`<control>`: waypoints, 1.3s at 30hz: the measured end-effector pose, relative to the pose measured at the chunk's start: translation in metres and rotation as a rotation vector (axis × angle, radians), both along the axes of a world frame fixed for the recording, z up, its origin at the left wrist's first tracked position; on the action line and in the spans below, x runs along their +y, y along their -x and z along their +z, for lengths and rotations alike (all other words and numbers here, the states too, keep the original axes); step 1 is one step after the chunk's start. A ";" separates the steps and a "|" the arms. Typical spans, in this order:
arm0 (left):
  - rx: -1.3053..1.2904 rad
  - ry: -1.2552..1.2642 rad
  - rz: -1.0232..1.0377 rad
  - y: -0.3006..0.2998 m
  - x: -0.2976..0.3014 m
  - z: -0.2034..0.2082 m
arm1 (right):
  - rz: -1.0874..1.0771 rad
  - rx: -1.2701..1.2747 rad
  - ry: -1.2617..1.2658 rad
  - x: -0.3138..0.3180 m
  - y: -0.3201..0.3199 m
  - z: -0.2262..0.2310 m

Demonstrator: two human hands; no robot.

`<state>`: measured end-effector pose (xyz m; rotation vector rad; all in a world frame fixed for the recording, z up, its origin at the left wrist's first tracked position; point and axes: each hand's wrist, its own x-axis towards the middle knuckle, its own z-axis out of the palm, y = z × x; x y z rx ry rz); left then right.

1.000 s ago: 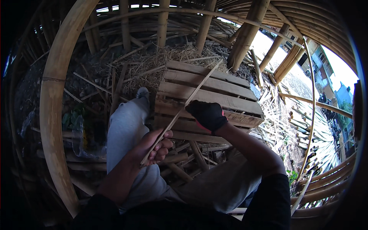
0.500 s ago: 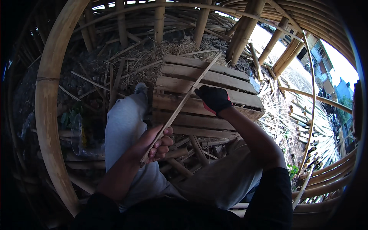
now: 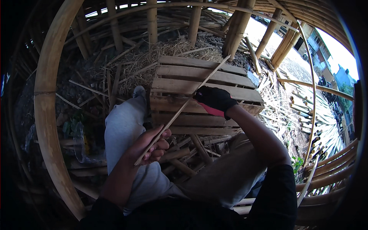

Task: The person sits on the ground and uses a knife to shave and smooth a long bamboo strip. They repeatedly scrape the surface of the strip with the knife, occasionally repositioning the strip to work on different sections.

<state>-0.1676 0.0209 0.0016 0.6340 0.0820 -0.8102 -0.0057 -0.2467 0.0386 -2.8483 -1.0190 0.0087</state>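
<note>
A long, thin bamboo strip [image 3: 180, 109] runs slantwise from my lap, out over a slatted wooden crate [image 3: 199, 71]. My bare left hand [image 3: 154, 146] is wrapped round the strip's near end, with a short stub showing below the fist. Farther up, my right hand [image 3: 215, 100], in a black glove with a pinkish-red palm, is closed against the strip's right side. Whatever its fingers hold is hidden by the dark glove. Past this hand, the strip's far end rises above the crate's back slats.
A thick bent bamboo pole [image 3: 46, 103] arches close on my left. Straw [image 3: 176, 48] and loose sticks lie behind the crate. Bamboo posts [image 3: 238, 28] stand at the back. Cut bamboo poles [image 3: 306, 111] are stacked on the right, and a clear plastic sheet [image 3: 79, 143] lies at left.
The strip has turned and shows a narrower face, its far tip shifted right. My right wrist has rolled, baring more of the glove's red palm. My left hand has moved slightly left.
</note>
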 end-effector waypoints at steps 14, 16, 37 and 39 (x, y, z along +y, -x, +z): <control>0.070 -0.201 -0.009 -0.009 -0.032 0.005 | -0.126 0.312 -0.161 -0.047 0.015 -0.021; 0.132 -0.086 -0.034 -0.016 -0.023 -0.002 | -0.020 0.240 -0.215 -0.040 0.017 -0.030; 0.250 0.380 -0.024 -0.003 -0.013 -0.025 | -0.064 -0.128 -0.214 0.023 0.079 -0.030; 0.272 0.515 -0.051 -0.007 -0.007 -0.031 | -0.123 -0.204 -0.274 0.022 0.057 -0.040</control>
